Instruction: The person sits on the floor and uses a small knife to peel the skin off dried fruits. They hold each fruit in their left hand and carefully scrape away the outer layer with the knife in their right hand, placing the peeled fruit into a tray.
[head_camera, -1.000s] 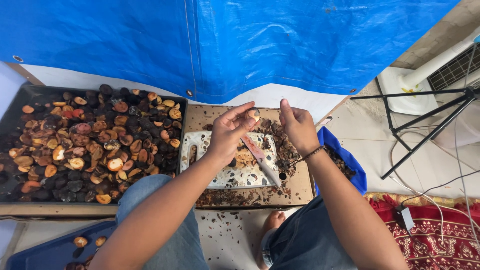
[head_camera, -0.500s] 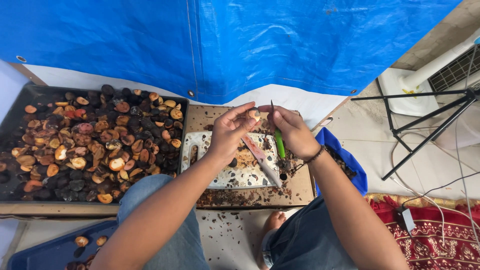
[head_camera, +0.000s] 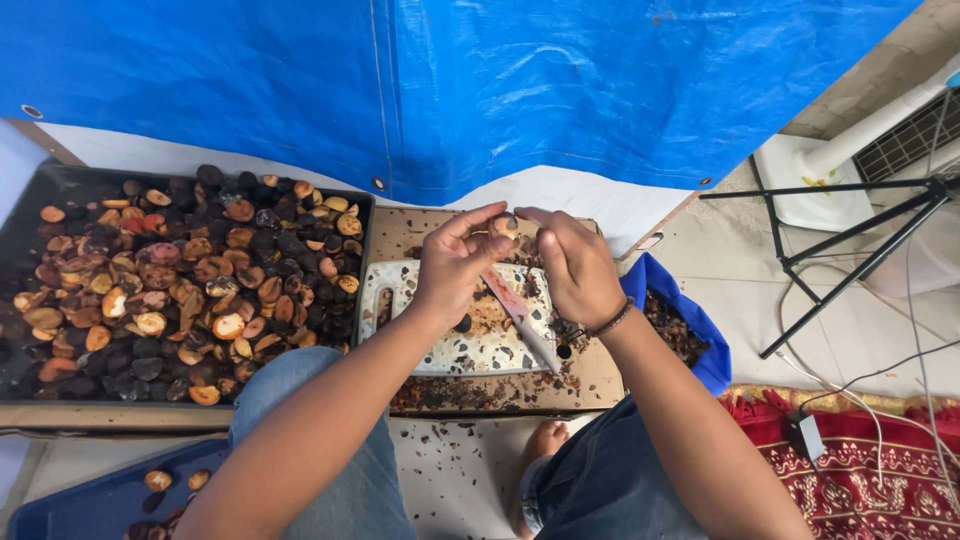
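Both hands meet just above the far edge of the white cutting board (head_camera: 470, 345). Left hand (head_camera: 455, 265) is curled, thumb and fingertips pinched on a small round nut (head_camera: 503, 225), pale at the top. Right hand (head_camera: 575, 265) is closed too, fingers folded in toward the same nut from the other side; whether it grips a tool there I cannot tell (fingers hide it). A knife (head_camera: 525, 318) with a reddish handle lies diagonally on the board, below the hands, apart from both.

Judgement on doing this step well: keep the nut pinched firmly between the left fingertips, pale face turned toward the right hand, and work right over the board so bits drop on it and not on the lap. Small, controlled pressure seems best, since the nut looks hard and round and could slip out.

Left of the board sits a dark tray (head_camera: 60, 180) heaped with dark and orange-brown nuts. Right of the board is a blue bag (head_camera: 690, 330) holding dark scraps. Behind the board hangs a blue tarp (head_camera: 450, 90). Near side of the board, a blue tub (head_camera: 90, 495) holds a few pieces.
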